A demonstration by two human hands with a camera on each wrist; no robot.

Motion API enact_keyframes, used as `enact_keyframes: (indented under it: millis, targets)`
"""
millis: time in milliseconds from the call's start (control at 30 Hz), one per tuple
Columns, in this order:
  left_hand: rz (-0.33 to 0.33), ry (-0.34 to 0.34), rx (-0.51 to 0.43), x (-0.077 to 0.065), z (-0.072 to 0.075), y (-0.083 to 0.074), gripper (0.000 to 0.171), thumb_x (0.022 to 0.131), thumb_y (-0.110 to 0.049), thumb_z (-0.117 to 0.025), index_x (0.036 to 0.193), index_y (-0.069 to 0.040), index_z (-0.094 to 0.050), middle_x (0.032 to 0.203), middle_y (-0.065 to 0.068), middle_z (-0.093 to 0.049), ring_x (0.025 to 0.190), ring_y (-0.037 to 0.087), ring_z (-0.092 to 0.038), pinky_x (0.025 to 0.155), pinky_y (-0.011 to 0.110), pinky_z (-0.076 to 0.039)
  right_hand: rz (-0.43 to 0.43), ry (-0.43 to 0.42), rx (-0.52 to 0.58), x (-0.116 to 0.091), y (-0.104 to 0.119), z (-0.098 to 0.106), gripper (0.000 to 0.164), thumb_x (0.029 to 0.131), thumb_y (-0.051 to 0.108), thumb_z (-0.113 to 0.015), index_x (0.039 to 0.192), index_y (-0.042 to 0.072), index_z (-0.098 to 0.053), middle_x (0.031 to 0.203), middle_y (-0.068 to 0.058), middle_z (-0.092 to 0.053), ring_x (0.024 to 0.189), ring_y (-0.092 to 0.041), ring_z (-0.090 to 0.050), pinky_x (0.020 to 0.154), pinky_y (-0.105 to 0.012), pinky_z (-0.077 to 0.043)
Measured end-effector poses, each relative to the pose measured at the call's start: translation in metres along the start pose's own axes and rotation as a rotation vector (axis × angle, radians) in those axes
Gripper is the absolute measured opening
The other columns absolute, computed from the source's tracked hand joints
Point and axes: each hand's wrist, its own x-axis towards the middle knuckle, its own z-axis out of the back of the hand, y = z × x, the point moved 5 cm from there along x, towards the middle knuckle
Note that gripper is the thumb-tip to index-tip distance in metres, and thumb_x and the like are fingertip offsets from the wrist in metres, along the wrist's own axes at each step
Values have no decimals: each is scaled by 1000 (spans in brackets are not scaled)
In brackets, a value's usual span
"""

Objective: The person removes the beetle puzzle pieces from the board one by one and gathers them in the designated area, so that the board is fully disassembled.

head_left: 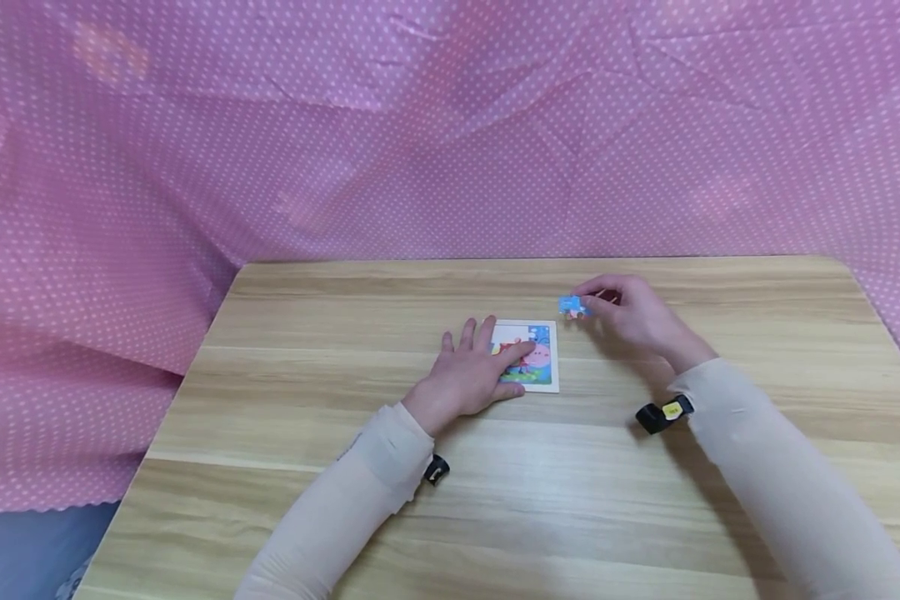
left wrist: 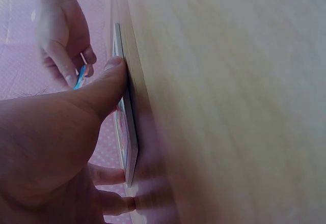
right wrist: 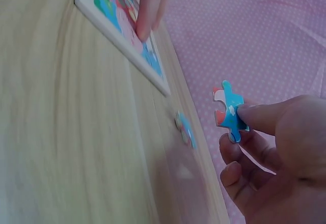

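A jigsaw puzzle board (head_left: 554,379) with a white frame and a cartoon pig picture lies flat on the table. My left hand (head_left: 461,379) rests over its left part with fingers spread, the index finger across the picture and the thumb at the near edge. The board's upper middle shows a pale area without picture. Right of the board, my right hand (head_left: 637,317) pinches a blue puzzle piece (right wrist: 234,114) with red and white patches between thumb and fingers, above the table. A second blue piece (right wrist: 186,130) lies on the table between that hand and the board.
The wooden table (head_left: 307,375) extends around the board to both sides and toward me. A pink polka-dot cloth (head_left: 420,167) hangs behind its far edge. Black straps (head_left: 656,417) are on both wrists, over pale sleeves.
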Motion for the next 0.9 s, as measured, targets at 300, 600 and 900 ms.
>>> enact_keyframes:
  millis: [300, 600, 900]
  targets:
    - [-5, -14, 17, 2, -2, 1, 70, 106, -65, -53, 169, -52, -24, 181, 20, -9, 167, 49, -13, 130, 73, -22, -45, 7, -42, 1, -19, 6, 30, 112, 15, -58, 138, 6, -71, 118, -18, -72, 97, -25, -59, 77, -30, -51]
    - [-6, -17, 13, 3, -4, 1, 71, 106, -65, -54, 169, -52, -25, 181, 20, -8, 167, 50, -13, 130, 74, -21, -51, -27, -110, 9, -34, 9, 31, 112, 13, -56, 136, 1, -71, 127, -24, -71, 102, -29, -60, 88, -38, -48]
    - [-3, -23, 13, 3, -2, 1, 71, 106, -65, -55, 169, -52, -26, 181, 20, -9, 167, 49, -13, 130, 74, -21, -68, -44, -120, 16, -39, 6, 30, 112, 14, -57, 135, 0, -71, 134, -26, -67, 116, -37, -60, 105, -54, -47]
